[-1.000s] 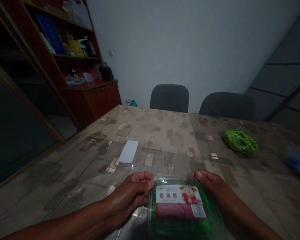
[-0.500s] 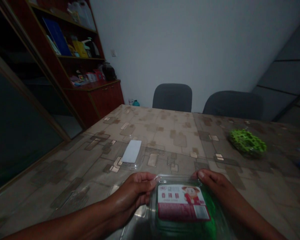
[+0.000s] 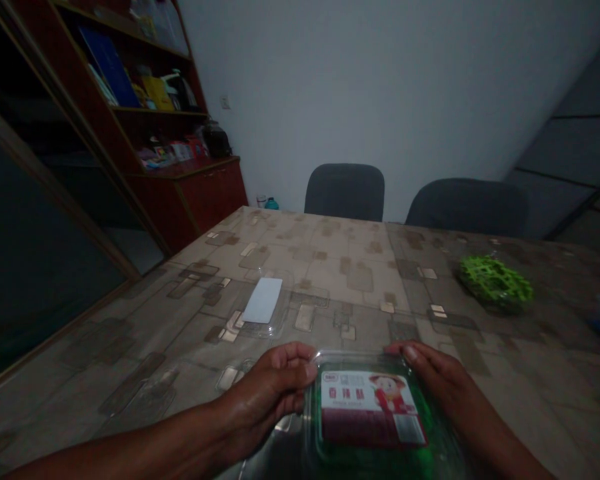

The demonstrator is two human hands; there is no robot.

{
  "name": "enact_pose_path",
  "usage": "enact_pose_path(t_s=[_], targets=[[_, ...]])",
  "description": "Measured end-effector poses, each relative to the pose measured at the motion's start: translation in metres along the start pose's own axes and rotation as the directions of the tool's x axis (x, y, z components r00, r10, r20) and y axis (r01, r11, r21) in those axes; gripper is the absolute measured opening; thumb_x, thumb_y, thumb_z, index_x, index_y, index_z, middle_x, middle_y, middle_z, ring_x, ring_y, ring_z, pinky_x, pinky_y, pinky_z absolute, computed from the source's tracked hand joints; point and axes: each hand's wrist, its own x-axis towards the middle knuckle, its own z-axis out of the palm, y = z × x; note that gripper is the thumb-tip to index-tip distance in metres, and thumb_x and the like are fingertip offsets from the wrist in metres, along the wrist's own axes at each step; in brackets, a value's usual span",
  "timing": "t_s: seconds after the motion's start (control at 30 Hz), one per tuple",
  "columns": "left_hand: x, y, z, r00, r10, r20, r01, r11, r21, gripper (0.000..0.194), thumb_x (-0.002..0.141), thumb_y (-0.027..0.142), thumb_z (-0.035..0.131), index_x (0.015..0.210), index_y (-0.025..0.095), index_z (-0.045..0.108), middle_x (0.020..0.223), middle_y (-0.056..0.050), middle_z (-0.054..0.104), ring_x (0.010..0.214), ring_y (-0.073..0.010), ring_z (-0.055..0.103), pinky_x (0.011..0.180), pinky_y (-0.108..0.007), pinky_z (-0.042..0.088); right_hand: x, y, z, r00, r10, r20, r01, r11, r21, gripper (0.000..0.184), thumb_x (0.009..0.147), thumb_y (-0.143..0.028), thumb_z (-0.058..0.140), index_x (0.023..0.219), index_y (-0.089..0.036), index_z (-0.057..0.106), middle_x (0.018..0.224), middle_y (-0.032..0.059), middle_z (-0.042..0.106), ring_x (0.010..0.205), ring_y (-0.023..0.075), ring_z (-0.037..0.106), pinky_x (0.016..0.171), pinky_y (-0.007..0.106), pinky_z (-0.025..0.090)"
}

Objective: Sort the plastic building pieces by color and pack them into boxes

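A clear plastic container (image 3: 375, 457) with something green inside and a printed white and dark red label on top lies between my two hands at the bottom of the view. My left hand (image 3: 275, 387) grips its upper left corner, thumb on the rim and fingers curled beneath. At the upper right corner, my right hand (image 3: 430, 370) holds the rim with its thumb on top; most of its fingers are hidden. The container's near edge runs out of the picture.
On the patterned tablecloth (image 3: 310, 237) lies a clear plastic lid-like piece with a white label (image 3: 263, 300). To the right sits a bright green openwork item (image 3: 495, 283) in a clear tray. Two grey chairs (image 3: 345, 192) stand behind the table; a red-brown cabinet (image 3: 205, 193) is at left.
The container has shifted slightly right in the view, with both hands still on it. The rest of the scene has moved up a little.
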Motion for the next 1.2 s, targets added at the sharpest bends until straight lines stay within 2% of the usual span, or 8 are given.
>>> enact_pose_path(t_s=[0.1,0.27,0.37,0.53,0.7,0.83,1.0,1.2], targets=[[0.001,-0.003,0.001,0.999,0.054,0.004,-0.054,0.997,0.05,0.037,0.063,0.029,0.094,0.086,0.013,0.07,0.074,-0.001,0.067,0.064,-0.0108,0.06,0.056,-0.019,0.043,-0.001,0.0,-0.001,0.998,0.059,0.032,-0.061,0.994,0.089,0.06,0.075,-0.075,0.066,0.087,-0.018,0.077,0.08,0.0061,0.073,0.073,0.0233,0.065,0.066,0.031,0.05],[0.0,-0.007,0.005,0.988,0.153,-0.025,-0.149,0.98,0.133,0.031,0.067,0.03,0.091,0.083,0.015,0.069,0.06,0.006,0.058,0.048,-0.0044,0.042,0.045,-0.015,0.031,-0.002,0.006,-0.007,0.976,0.186,0.111,-0.209,0.944,0.254,0.056,0.078,-0.07,0.068,0.096,-0.017,0.074,0.074,0.0048,0.073,0.065,0.0206,0.064,0.06,0.029,0.048],[-0.002,-0.007,0.007,0.986,0.164,-0.043,-0.155,0.975,0.159,0.03,0.068,0.028,0.09,0.084,0.014,0.069,0.061,0.005,0.059,0.048,-0.0046,0.041,0.045,-0.015,0.03,-0.006,0.004,-0.011,0.985,0.159,0.061,-0.17,0.949,0.266,0.055,0.078,-0.071,0.067,0.094,-0.018,0.074,0.074,0.0049,0.072,0.066,0.0214,0.064,0.06,0.03,0.049],[-0.005,-0.008,0.007,0.981,0.187,-0.05,-0.174,0.966,0.19,0.032,0.066,0.03,0.089,0.082,0.014,0.067,0.06,0.004,0.059,0.049,-0.006,0.044,0.043,-0.015,0.031,-0.02,-0.01,-0.011,0.991,0.125,-0.038,-0.116,0.974,0.195,0.059,0.071,-0.079,0.066,0.068,-0.021,0.069,0.065,0.0033,0.066,0.06,0.0219,0.06,0.057,0.031,0.049],[-0.002,-0.012,0.007,0.97,0.235,-0.066,-0.213,0.946,0.245,0.026,0.07,0.026,0.085,0.08,0.016,0.064,0.057,0.007,0.054,0.045,-0.0042,0.04,0.041,-0.014,0.028,-0.028,-0.009,-0.012,0.997,0.065,-0.029,-0.063,0.996,0.061,0.054,0.087,-0.072,0.052,0.081,-0.021,0.071,0.073,0.0035,0.07,0.072,0.0245,0.064,0.066,0.032,0.05],[0.0,-0.016,0.006,0.969,0.239,-0.065,-0.213,0.936,0.28,0.026,0.072,0.026,0.084,0.081,0.016,0.062,0.06,0.006,0.056,0.044,-0.0044,0.041,0.039,-0.014,0.028,-0.027,0.002,-0.013,1.0,0.019,-0.014,-0.02,0.998,-0.052,0.051,0.089,-0.068,0.053,0.09,-0.021,0.073,0.09,0.0061,0.074,0.085,0.0262,0.067,0.076,0.032,0.052],[-0.002,-0.017,0.002,0.975,0.217,-0.046,-0.201,0.952,0.233,0.034,0.068,0.031,0.09,0.084,0.016,0.064,0.059,0.007,0.056,0.046,-0.0049,0.042,0.04,-0.014,0.029,-0.026,0.011,-0.009,1.0,-0.022,-0.008,0.022,0.997,-0.076,0.053,0.09,-0.067,0.051,0.099,-0.02,0.074,0.099,0.0095,0.076,0.097,0.0294,0.068,0.076,0.032,0.053],[-0.005,-0.012,0.003,0.986,0.166,-0.01,-0.163,0.973,0.162,0.034,0.067,0.033,0.091,0.086,0.015,0.071,0.064,0.004,0.06,0.05,-0.0052,0.044,0.045,-0.015,0.033,-0.027,0.014,-0.01,1.0,-0.004,0.012,0.004,1.0,-0.008,0.053,0.091,-0.065,0.052,0.106,-0.019,0.073,0.102,0.0088,0.076,0.095,0.029,0.069,0.079,0.033,0.055]])
